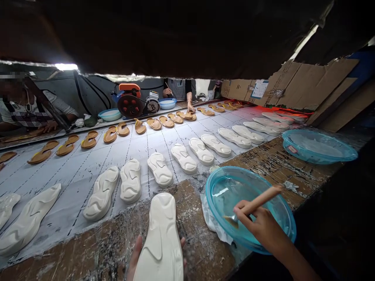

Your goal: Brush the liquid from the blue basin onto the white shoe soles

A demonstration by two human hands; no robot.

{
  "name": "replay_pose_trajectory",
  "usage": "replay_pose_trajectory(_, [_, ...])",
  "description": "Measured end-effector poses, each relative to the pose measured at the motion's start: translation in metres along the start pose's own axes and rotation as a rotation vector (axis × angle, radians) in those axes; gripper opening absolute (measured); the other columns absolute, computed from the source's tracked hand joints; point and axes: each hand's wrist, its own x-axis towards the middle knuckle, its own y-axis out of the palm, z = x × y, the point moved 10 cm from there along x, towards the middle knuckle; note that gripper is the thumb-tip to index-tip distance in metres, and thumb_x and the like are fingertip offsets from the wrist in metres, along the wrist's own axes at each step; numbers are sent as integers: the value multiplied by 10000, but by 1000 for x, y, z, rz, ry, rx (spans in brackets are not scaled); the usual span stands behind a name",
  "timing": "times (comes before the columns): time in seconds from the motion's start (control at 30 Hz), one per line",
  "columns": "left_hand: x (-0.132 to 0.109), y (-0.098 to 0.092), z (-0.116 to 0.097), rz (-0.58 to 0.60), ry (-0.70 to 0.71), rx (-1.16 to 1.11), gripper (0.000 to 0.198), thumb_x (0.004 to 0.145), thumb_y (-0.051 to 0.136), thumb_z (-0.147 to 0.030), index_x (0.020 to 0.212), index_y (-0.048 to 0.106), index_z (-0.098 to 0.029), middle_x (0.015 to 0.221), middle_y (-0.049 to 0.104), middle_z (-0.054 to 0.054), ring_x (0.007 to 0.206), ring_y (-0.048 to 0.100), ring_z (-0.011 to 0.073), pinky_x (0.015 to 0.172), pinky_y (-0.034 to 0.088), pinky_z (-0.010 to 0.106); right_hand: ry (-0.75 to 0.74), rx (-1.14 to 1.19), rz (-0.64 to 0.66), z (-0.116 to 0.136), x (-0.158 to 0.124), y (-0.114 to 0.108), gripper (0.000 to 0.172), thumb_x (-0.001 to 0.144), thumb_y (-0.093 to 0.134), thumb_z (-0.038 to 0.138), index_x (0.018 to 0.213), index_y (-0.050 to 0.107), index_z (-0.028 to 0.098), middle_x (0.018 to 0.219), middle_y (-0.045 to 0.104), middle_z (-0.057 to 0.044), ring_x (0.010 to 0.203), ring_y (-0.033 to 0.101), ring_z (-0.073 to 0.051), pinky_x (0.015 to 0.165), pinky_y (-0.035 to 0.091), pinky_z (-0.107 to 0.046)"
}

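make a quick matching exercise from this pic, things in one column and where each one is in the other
Things:
1. white shoe sole
2. wooden-handled brush
3. teal plastic basin
4. tan sandal soles

Places:
a. on a crumpled white sheet
b. in the left hand
c. in a row along the far part of the white belt
d. in the right hand, over the basin

Pairs: 1-b, 2-d, 3-a, 4-c
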Motion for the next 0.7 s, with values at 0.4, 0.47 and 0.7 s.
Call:
replay_pose_trajectory(0.4, [10,30,-7,-132,-81,-94,542,782,327,-498,892,647,-75,782,670,120,741,598,232,771,404,356,43,249,13,10,-13,4,398,730,409,552,615,525,189,414,339,56,402,352,-84,411,305,-206])
replay_pose_trajectory(0.47, [9,42,-13,-150,-53,-54,499,768,378,-485,971,616,-96,795,672,99,804,592,246,820,380,357,-31,290,-72,25,-20,6,382,703,453,547,596,541,191,406,400,43,409,414,-96,410,348,-204])
replay_pose_trajectory(0.7, [-4,85,-15,-108,14,24,525,772,409,-449,1114,507,-64,813,667,101,821,594,251,837,375,349,-344,250,-167,74,-27,6,423,671,475,590,584,604,197,378,434,18,425,485,-130,430,427,-230])
